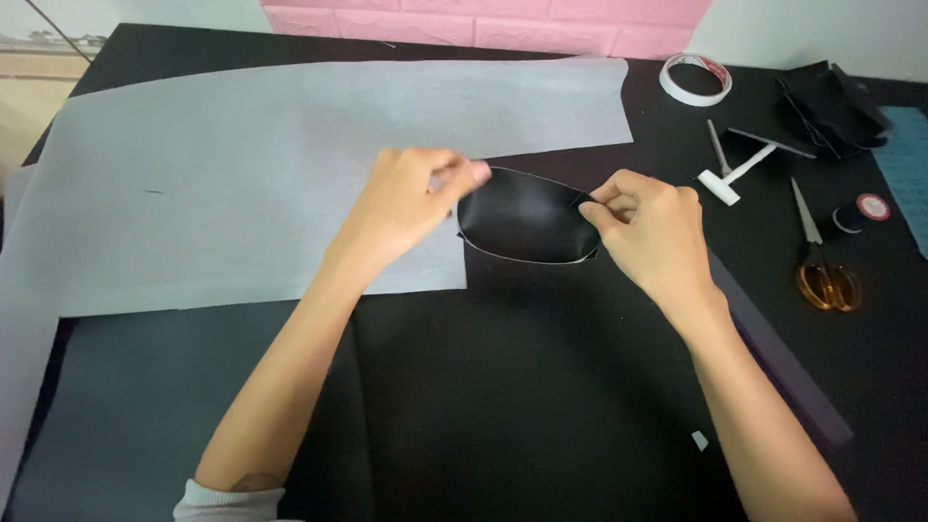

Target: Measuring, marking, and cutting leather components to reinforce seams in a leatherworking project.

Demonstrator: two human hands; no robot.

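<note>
A small oval piece of shiny black material (522,217) with a pale edge is stretched between both hands above the black table. My left hand (406,203) pinches its left end between thumb and fingers. My right hand (648,227) pinches its right end. The piece curves like a shallow cup. Its lower edge hangs just over the corner of a large sheet of pale grey-white fabric (251,174).
A roll of white tape (696,79) lies at the back right. Beside it are a white T-shaped tool (735,176), a pile of black pieces (831,106), gold-handled scissors (822,261), a spool of black thread (860,213) and a dark strip (783,358).
</note>
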